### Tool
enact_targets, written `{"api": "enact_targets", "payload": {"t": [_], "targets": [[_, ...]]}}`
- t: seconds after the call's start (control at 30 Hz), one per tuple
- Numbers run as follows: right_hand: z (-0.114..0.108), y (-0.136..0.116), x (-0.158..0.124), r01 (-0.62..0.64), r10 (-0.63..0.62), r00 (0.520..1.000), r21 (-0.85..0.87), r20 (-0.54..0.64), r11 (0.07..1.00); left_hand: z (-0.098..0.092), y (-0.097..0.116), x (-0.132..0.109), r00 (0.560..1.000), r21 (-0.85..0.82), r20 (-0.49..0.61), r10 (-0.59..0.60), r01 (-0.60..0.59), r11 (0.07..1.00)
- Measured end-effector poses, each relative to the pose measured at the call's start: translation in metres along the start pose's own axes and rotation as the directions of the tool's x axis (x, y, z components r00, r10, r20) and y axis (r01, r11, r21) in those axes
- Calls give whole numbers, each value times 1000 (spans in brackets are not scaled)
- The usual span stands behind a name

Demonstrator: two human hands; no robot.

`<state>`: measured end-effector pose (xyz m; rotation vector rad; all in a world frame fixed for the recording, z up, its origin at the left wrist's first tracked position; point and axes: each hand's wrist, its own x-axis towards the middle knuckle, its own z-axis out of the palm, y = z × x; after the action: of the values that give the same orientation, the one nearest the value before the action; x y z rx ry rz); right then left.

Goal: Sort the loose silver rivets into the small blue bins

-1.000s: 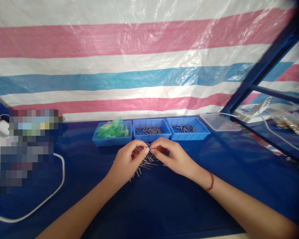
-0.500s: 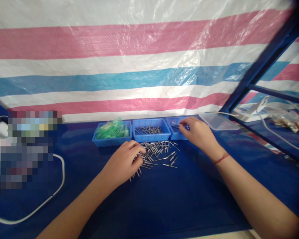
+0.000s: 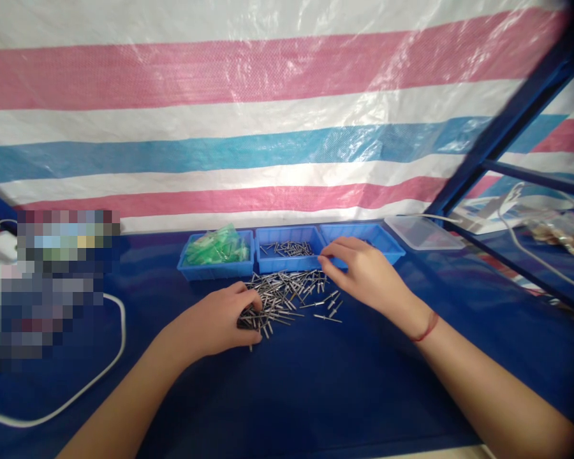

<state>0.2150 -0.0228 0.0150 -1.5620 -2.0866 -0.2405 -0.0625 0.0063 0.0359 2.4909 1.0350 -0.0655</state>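
Note:
A heap of silver pop rivets [image 3: 284, 296] lies on the blue table in front of three blue trays. My left hand [image 3: 217, 322] rests at the heap's left edge, thumb and fingers apart around some rivets. My right hand [image 3: 366, 271] hovers in front of the right tray [image 3: 387, 245], covering part of it. Its thumb and forefinger are apart near the heap's right side, with nothing visible between them. More rivets lie in the middle tray [image 3: 291, 262]. Green plastic packets [image 3: 217, 247] fill the left tray [image 3: 215, 274].
A clear plastic lid [image 3: 423, 233] lies right of the trays. The blue metal frame [image 3: 507, 121] slants up at the right. A white cable [image 3: 117, 357] curves across the table's left side, near a blurred-out area. A striped sheet [image 3: 220, 127] hangs behind.
My right hand has moved from over the right tray leftward and nearer, towards the heap. My left hand has shifted slightly left, its thumb and fingers spreading wider at the rivets.

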Motion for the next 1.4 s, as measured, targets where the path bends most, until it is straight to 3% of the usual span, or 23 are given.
{"api": "enact_targets", "payload": {"t": [0.3,0.63,0.8,0.93,1.1,1.4], "targets": [[7,-26,-6,177,-198,973,165,122,970,29,3,19,971,65,-204,121,-110,992],[14,-33,-9,187,-212,959,140,187,972,38,6,26,916,24,-351,197,-201,979],[16,-36,-10,186,-223,960,206,172,961,41,5,30,876,-24,-450,175,-207,978],[16,-43,-11,100,-163,977,378,138,920,39,11,31,864,-151,-495,93,-191,970],[21,-48,-11,-37,-29,995,611,97,790,40,18,31,835,-318,-550,-16,-192,928],[28,-49,-13,-226,219,969,772,115,593,42,23,29,838,-345,-545,-20,-202,917]]}}
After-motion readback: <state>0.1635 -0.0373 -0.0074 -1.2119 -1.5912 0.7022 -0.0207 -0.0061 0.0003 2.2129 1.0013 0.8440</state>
